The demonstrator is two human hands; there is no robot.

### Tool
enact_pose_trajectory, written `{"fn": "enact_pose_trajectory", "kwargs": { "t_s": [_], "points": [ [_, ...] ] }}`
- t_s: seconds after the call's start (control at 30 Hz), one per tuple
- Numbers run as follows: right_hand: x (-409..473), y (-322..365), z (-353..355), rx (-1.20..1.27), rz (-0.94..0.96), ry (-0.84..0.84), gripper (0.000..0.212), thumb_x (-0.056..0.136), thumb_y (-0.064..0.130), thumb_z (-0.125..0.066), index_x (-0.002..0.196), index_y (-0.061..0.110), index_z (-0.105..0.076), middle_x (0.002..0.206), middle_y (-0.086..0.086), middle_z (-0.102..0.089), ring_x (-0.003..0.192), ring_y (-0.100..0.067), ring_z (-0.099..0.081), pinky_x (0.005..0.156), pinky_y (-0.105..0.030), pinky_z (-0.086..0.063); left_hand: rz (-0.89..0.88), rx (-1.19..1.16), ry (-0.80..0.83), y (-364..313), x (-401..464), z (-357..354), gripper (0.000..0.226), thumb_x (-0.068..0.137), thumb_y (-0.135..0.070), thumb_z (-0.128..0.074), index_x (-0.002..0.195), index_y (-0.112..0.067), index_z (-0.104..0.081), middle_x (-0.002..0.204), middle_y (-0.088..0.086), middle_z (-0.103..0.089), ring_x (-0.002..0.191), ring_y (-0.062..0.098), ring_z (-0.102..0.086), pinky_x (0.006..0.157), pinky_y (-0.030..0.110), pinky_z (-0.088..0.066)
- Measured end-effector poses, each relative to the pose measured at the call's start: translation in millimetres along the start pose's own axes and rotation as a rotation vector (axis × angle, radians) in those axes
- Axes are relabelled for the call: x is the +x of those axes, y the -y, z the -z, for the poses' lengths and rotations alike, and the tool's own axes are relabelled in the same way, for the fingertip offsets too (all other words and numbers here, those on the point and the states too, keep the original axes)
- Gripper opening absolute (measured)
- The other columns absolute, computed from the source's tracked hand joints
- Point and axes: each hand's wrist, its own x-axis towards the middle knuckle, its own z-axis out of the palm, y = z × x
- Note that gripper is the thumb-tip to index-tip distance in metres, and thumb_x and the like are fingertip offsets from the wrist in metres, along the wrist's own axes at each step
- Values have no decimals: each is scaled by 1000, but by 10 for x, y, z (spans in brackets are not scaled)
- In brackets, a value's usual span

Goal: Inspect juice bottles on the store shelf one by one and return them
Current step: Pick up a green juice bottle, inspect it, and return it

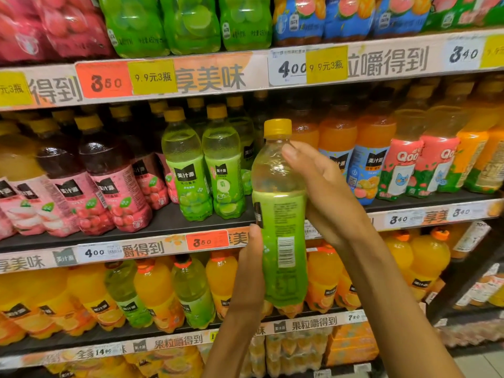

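1. I have one green bottle (281, 214) off the shelf (163, 222) and upright in front of it, held in both hands with its back label and barcode turned toward me.
2. My left hand (252, 266) grips the lower body from the left, thumb on the label edge; its fingers are wrapped behind the bottle and out of sight.
3. My right hand (324, 192) holds the upper body from the right, fingers (293, 152) curled round the clear shoulder just under the yellow cap (278, 127).
4. I judge this as mid-inspection: the bottle is out and being read, not yet returned.
5. Just left of my left thumb and further back, two matching green bottles (207, 165) stand on the shelf; the dark gap beside them, behind the bottle I hold, looks like the slot it goes back to.
6. I cannot tell from this view how many bottles are already checked. The red bottles (109, 181) far left of my fingers and the orange ones (362, 148) right of them stand in their rows, so plenty probably remains.
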Motion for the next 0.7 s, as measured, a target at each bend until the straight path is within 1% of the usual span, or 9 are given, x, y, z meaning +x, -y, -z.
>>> {"fn": "enact_pose_trajectory", "kwargs": {
  "t_s": [0.1,0.17,0.23,0.33,0.4,0.5,0.6,0.67,0.7],
  "points": [
    [27,-71,16,206,-120,43,28,86,31,-58,108,15,-66,100,-5,-73,93,-18,-69,82,-33,-57,121,-196,144,-31,-21,4,66,72,-61,-41,102,-8,-65,82,12,-62,71,21,-59,60,26,-54],
    [43,-102,11,234,-143,76,24,86,30,-58,104,17,-67,102,-13,-72,91,-26,-71,81,-42,-57,166,-204,174,23,6,18,66,73,-61,-39,95,-8,-71,78,13,-66,66,22,-63,57,28,-56],
    [45,-97,18,159,-93,57,19,86,28,-60,101,21,-70,104,-11,-72,91,-23,-70,79,-39,-57,153,-125,112,67,45,47,64,75,-62,-37,92,-13,-76,81,12,-73,70,22,-70,65,34,-59],
    [21,-48,26,-31,26,-51,26,84,27,-66,108,19,-66,99,2,-73,91,-11,-69,72,-23,-54,51,84,2,16,84,120,59,75,-65,-38,101,-26,-74,105,4,-73,102,18,-68,93,41,-50],
    [7,-57,27,-96,63,-105,30,83,28,-68,111,18,-62,97,6,-73,91,-9,-69,72,-20,-52,15,161,9,-6,87,138,60,75,-71,-42,105,-28,-71,109,0,-72,107,15,-65,96,38,-50],
    [10,-83,42,-69,23,-113,31,84,35,-67,113,23,-62,103,6,-73,99,-10,-68,77,-22,-52,-22,175,6,22,82,120,54,74,-67,-42,99,-29,-73,102,-3,-74,99,12,-69,88,32,-53],
    [36,-78,113,55,-59,-39,32,85,37,-61,112,20,-64,106,4,-73,102,-10,-67,81,-23,-52,69,27,52,33,56,129,56,67,-68,-43,89,-29,-77,91,4,-75,83,17,-72,70,29,-57],
    [43,-97,147,135,-130,14,36,86,39,-59,113,16,-65,110,-5,-72,107,-19,-67,90,-33,-53,152,-50,127,21,31,154,65,71,-68,-41,88,-18,-77,81,12,-73,70,23,-70,62,31,-57],
    [44,-113,146,178,-164,33,38,85,41,-58,112,15,-66,109,-9,-72,106,-24,-67,91,-38,-53,186,-64,175,15,22,152,68,74,-68,-38,88,-14,-77,78,15,-71,66,24,-68,61,32,-56]
  ]
}}
